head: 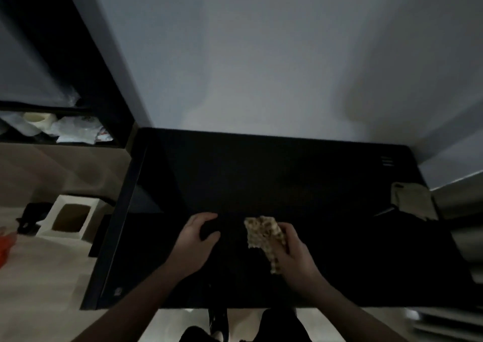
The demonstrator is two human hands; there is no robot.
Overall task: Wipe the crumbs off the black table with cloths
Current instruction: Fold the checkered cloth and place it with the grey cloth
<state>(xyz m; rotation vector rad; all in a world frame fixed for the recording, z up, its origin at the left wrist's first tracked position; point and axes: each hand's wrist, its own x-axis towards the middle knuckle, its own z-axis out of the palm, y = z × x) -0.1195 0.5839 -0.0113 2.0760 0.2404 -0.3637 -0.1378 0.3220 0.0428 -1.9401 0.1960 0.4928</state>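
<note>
The black table (274, 174) fills the middle of the dim head view, and no crumbs show on it. My right hand (292, 253) grips a beige waffle-textured cloth (264, 233) near the table's front middle, and the cloth lies against the surface. To its left, my left hand (194, 239) has fingers and thumb curled round a dark cloth (209, 229), which is hard to make out against the table. Both hands are close together, a short gap between them.
A pale folded item (410, 200) lies at the table's right edge. On the floor to the left stands a white box with a window (70, 220). A dark shelf (60, 130) with white bags is at the far left. A grey wall rises behind the table.
</note>
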